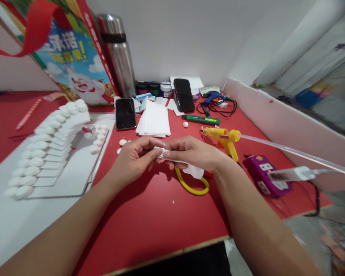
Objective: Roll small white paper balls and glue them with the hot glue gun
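Note:
Both my hands meet above the red table (149, 222) and pinch one small white paper piece (193, 171) between them. My left hand (135, 156) grips its left end with thumb and fingertips. My right hand (194, 152) is closed over the rest, and a corner of the paper hangs out below the palm. A yellow loop (191, 187) lies on the table just under my right hand. A stack of white paper sheets (154, 119) lies just beyond my hands.
A white board (74, 172) with a stepped white paper model (50, 142) lies at left. Beyond are a phone (125, 113), a steel flask (117, 53), a black case (183, 94), a green cutter (201, 119). A yellow glue gun (224, 138) and purple power strip (263, 174) sit right.

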`<state>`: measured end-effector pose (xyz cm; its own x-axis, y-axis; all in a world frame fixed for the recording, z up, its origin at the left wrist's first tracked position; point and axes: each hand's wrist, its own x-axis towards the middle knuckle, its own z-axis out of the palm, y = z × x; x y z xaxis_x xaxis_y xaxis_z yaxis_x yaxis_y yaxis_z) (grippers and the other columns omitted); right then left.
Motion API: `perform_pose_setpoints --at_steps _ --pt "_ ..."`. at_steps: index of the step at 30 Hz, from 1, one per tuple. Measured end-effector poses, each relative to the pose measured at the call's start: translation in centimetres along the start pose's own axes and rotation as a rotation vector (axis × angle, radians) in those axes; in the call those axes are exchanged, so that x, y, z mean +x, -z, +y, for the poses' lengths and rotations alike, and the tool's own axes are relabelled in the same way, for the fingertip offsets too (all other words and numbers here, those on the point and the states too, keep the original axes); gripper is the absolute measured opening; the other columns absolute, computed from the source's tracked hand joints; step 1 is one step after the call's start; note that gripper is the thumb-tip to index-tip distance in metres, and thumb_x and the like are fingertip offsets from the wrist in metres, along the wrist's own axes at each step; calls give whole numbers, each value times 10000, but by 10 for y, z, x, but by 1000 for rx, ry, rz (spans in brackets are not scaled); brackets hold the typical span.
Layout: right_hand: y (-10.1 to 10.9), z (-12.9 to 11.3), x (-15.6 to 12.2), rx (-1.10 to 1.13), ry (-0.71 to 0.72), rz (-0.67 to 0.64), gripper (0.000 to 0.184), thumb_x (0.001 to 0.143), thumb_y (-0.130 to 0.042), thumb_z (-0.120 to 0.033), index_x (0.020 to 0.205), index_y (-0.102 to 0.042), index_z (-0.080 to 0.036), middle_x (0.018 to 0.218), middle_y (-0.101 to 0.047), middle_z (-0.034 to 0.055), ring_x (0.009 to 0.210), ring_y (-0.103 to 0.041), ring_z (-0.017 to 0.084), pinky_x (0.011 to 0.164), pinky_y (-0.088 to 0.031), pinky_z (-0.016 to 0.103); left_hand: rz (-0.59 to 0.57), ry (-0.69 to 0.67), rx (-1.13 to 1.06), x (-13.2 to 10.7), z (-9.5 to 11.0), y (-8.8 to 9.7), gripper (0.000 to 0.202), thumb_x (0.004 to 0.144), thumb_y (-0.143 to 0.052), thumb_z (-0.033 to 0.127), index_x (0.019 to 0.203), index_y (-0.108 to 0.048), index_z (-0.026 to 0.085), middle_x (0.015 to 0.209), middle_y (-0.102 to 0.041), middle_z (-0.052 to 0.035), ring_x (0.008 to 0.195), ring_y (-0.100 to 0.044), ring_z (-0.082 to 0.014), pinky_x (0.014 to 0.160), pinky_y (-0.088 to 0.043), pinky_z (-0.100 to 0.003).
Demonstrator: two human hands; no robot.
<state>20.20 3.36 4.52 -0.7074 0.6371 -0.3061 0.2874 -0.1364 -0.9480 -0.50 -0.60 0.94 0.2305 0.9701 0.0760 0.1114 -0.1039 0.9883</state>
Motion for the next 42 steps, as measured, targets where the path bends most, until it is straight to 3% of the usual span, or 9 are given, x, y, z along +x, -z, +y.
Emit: perform_pose_setpoints --at_steps 8,12,23,35,42 --pt "-2 6 5 142 23 135 254 924 -696 -355 834 -633 -126 617 -587 -27 469 -374 33 461 -259 186 18 -74 32 1 -2 1 183 933 -704 296 1075 -717 181 668 -589 35 532 -502 -91 510 -403 -228" --pt "2 8 4 193 31 114 269 903 -713 -363 811 -610 -133 613 -594 -23 443 -344 25 446 -224 187 4 -92 58 0 -1 1 248 920 -729 296 1145 -716 193 681 -589 29 590 -549 -115 542 -437 -243" --pt "0 7 4 180 19 60 285 934 -688 -393 874 -613 -125 606 -561 -46 451 -328 19 449 -206 180 13 -47 31 2 -2 2 182 926 -732 320 1047 -721 185 640 -580 49 500 -516 -77 485 -400 -225" --pt "-3 1 2 69 25 119 365 893 -719 -482 831 -620 -136 610 -559 -37 511 -421 52 488 -265 195 25 -19 -31 1 -2 1 181 932 -726 323 1035 -716 175 656 -629 32 461 -545 -77 446 -429 -197" --pt "-3 4 5 -38 69 190 425 863 -733 -541 834 -645 -126 620 -570 -21 556 -461 70 509 -303 201 -2 66 -32 4 -5 0 279 938 -701 442 1023 -670 178 644 -631 30 455 -548 -98 396 -377 -193"
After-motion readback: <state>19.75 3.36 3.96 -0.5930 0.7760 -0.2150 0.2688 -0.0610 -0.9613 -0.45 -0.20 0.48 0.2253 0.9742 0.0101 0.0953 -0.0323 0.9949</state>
